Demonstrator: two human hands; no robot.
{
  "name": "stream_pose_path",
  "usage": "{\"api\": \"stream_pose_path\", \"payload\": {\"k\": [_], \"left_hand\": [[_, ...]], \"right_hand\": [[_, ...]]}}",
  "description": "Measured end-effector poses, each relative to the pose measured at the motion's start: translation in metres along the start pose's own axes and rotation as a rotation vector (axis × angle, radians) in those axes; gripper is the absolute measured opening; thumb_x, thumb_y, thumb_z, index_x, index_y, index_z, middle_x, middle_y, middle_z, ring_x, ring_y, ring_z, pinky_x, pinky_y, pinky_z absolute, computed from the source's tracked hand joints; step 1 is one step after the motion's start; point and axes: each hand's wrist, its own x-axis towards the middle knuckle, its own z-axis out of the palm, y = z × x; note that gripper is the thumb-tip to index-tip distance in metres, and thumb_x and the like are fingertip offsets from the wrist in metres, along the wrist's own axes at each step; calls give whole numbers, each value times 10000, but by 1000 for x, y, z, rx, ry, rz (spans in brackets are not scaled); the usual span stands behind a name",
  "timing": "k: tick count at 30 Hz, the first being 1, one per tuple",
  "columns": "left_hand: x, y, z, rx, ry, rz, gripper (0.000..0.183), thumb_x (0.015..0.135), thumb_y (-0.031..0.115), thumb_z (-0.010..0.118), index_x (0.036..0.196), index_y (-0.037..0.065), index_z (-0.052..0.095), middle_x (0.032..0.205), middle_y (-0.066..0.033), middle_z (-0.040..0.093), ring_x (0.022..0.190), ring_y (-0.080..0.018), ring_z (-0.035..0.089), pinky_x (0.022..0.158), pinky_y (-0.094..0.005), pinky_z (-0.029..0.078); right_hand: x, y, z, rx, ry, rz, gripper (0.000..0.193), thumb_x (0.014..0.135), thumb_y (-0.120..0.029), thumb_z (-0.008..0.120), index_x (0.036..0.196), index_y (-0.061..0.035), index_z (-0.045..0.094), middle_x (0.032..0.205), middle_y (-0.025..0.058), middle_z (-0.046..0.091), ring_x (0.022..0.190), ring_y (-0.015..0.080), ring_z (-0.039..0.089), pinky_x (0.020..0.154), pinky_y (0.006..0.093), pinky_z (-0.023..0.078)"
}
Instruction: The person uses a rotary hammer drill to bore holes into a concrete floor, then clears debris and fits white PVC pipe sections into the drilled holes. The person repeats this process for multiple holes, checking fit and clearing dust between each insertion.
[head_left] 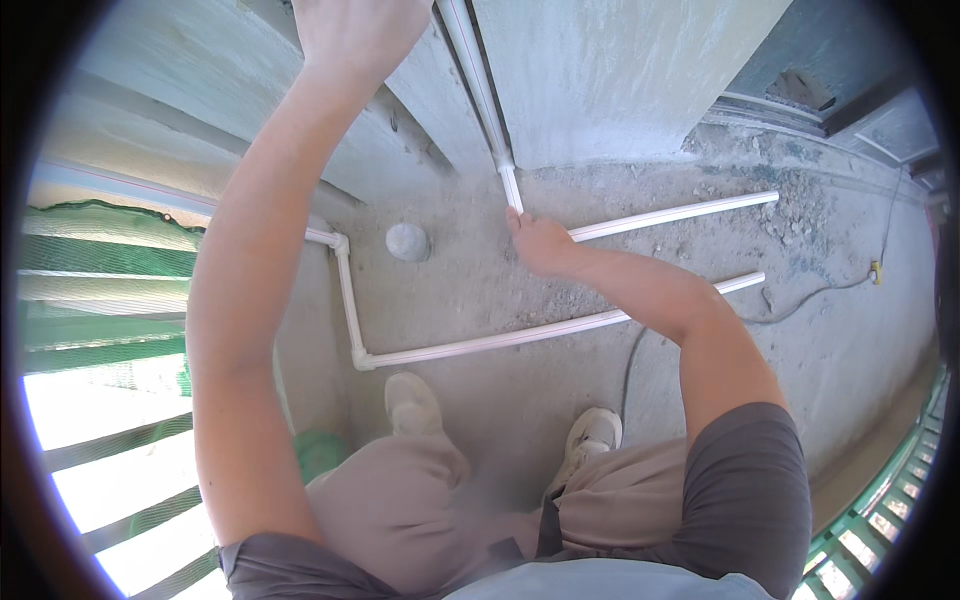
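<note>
A white pipe (480, 90) with a thin red line runs up a groove in the wall. At its lower end my right hand (543, 245) is closed around the pipe, just above the floor. From behind that hand another white pipe (680, 215) extends to the right along the floor; the joint between the two is hidden by the hand. My left hand (362, 30) is raised against the wall, left of the upright pipe. Its fingers are cut off by the top of the picture, so what they touch does not show.
Nearer my feet lies a second white pipe (500, 340), joined by an elbow (363, 358) to a short piece and another elbow (342, 244). A round grey capped stub (408, 242) rises from the floor. Rubble (800, 220), a dark cable (810, 297) and green-netted railings (110, 340) surround me.
</note>
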Motion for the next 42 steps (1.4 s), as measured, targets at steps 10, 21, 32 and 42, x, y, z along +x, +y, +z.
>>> {"api": "stream_pose_path", "payload": {"k": [10,21,32,42], "left_hand": [[10,3,-4,100,28,-10,1096,674,272,949,1594,69,389,1674,-152,299,1599,-357,204,1258,-623,199],[3,-10,15,90,134,50,1020,717,237,917,1577,46,405,1645,-168,329,1601,-386,203,1241,-635,244],[3,-10,15,-1,94,23,1021,734,238,905,1592,42,389,1665,-164,292,1605,-361,185,1270,-611,205],[2,-6,11,47,54,8,1041,728,245,914,1597,38,379,1680,-164,272,1609,-369,167,1277,-611,193]], "right_hand": [[37,-21,-109,718,529,49,386,1037,-313,647,1265,-1,640,1117,204,718,1035,318,711,898,460,555],[69,-37,-192,1283,960,26,220,1023,-147,641,1138,24,717,949,100,781,900,153,714,853,299,538],[56,-35,-220,1749,669,-42,288,1014,-40,628,1274,73,678,1173,193,746,1126,276,714,1020,390,571],[32,-24,-241,1761,392,-9,320,1019,-94,562,1256,76,693,764,-20,530,639,84,397,645,285,356]]}}
